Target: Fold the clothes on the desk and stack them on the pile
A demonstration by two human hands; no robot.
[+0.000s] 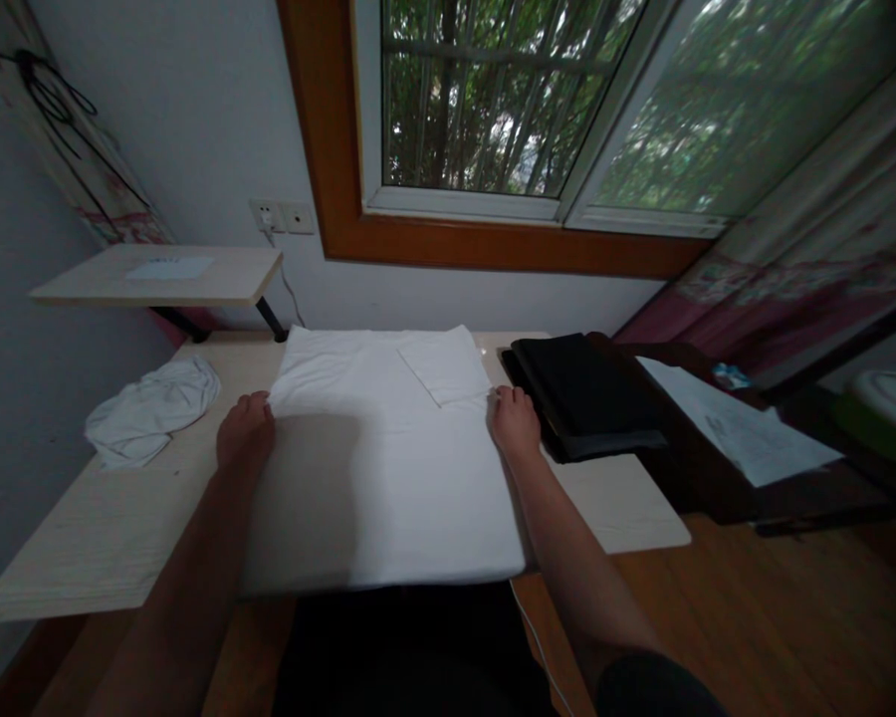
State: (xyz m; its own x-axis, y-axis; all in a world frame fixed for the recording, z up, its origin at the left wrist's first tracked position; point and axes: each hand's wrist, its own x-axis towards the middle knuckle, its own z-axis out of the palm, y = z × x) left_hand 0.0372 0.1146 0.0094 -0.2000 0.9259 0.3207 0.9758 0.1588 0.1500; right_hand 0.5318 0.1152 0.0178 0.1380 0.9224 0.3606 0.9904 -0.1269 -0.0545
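A white T-shirt (418, 478) lies spread on the table, its near end reaching the front edge. One short sleeve (444, 373) is folded inward over the upper right part. My left hand (247, 430) is closed at the shirt's left edge, pinching the cloth between thumb and fingers. On the opposite side, my right hand (516, 420) pinches the right edge beside the folded sleeve. Both hands rest low, close to the tabletop. A shadow covers the left half of the shirt.
A crumpled white cloth (153, 410) lies on the table (67, 543) at left, below a raised shelf (224, 284). Folded black garments (582, 393) are stacked right of my right hand. Farther right, papers (732, 423) lie on a dark surface. A window is behind the table.
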